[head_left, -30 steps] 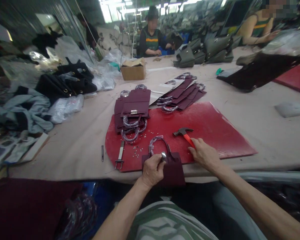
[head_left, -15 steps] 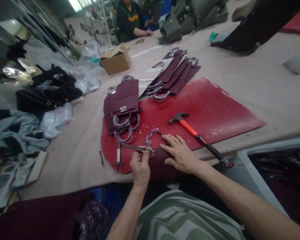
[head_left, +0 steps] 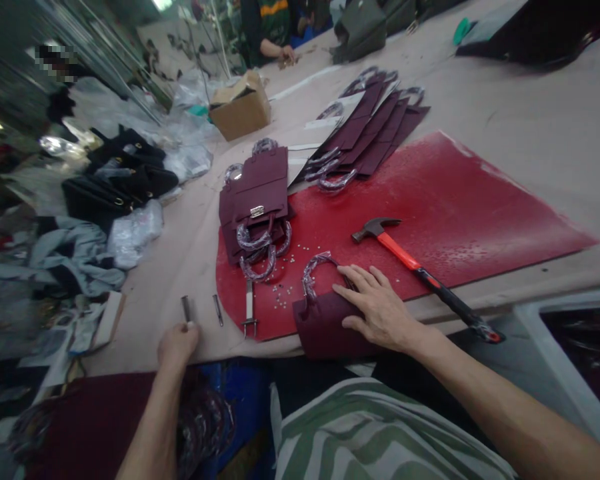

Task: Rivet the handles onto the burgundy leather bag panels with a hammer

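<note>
My left hand (head_left: pixel 177 343) is closed around a slim metal tool (head_left: pixel 187 309), blurred and pointing away from me, near the table's front edge. Spread out flat, my right hand (head_left: pixel 380 307) presses on a maroon bag panel (head_left: pixel 325 327) at the edge of the red mat (head_left: pixel 480 207). The panel's curved handle (head_left: pixel 310 273), wrapped in clear plastic, lies toward the far side. Beyond my right hand rests a claw hammer (head_left: pixel 405 257) with a red and black grip. A pronged tool (head_left: pixel 250 310) and a short metal punch (head_left: pixel 217 311) lie between my hands.
Small metal bits (head_left: pixel 281 293) are scattered on the mat. Stacked maroon bag pieces (head_left: pixel 260 190) and fanned panels (head_left: pixel 370 130) lie behind. A cardboard box (head_left: pixel 243 110), black bags (head_left: pixel 120 180) and a grey bin (head_left: pixel 530 320) stand around. Another person (head_left: pixel 267 30) works across the table.
My left hand has moved left with the metal tool, away from the bag panel to the table's bare left part. My right hand stays on the panel. The view has shifted slightly.
</note>
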The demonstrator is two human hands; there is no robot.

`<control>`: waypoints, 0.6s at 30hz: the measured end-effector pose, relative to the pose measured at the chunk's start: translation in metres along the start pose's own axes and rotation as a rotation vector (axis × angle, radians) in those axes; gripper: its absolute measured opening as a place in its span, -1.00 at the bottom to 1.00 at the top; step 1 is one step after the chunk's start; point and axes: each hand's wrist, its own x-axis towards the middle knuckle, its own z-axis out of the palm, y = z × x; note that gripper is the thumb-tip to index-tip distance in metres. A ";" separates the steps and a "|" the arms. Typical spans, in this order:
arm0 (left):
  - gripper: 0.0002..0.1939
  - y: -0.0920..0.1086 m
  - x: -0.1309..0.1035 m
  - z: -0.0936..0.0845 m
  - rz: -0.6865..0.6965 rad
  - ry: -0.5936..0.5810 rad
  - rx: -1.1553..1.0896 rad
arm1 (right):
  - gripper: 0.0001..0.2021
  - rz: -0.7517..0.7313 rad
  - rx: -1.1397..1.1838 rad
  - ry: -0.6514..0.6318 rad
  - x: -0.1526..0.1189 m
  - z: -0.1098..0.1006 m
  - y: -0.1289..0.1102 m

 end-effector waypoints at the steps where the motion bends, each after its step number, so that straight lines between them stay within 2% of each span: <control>1: -0.73 0.000 -0.002 0.001 -0.016 -0.023 0.066 | -0.38 -0.007 -0.008 0.011 0.000 0.002 0.001; 3: -0.68 0.004 -0.010 0.002 -0.042 -0.023 0.121 | -0.40 -0.026 -0.030 0.037 -0.001 0.006 0.004; 5: -0.61 0.015 -0.019 0.002 -0.035 0.053 0.128 | -0.43 -0.054 -0.054 0.064 0.000 0.011 0.008; 8: -0.63 0.043 -0.035 -0.002 0.086 0.157 0.024 | -0.48 -0.100 -0.079 0.100 0.003 0.016 0.014; 10: -0.68 0.068 -0.046 -0.004 0.212 0.091 -0.100 | -0.50 -0.119 -0.086 0.116 0.003 0.017 0.015; 12: -0.69 0.091 -0.053 -0.005 0.292 -0.043 -0.164 | -0.51 -0.123 -0.091 0.120 0.003 0.017 0.016; 15: -0.65 0.116 -0.056 -0.004 0.299 -0.157 -0.093 | -0.50 -0.108 -0.096 0.105 0.002 0.014 0.014; 18: -0.67 0.125 -0.051 -0.003 0.293 -0.230 -0.010 | -0.48 -0.084 -0.082 0.077 0.002 0.012 0.011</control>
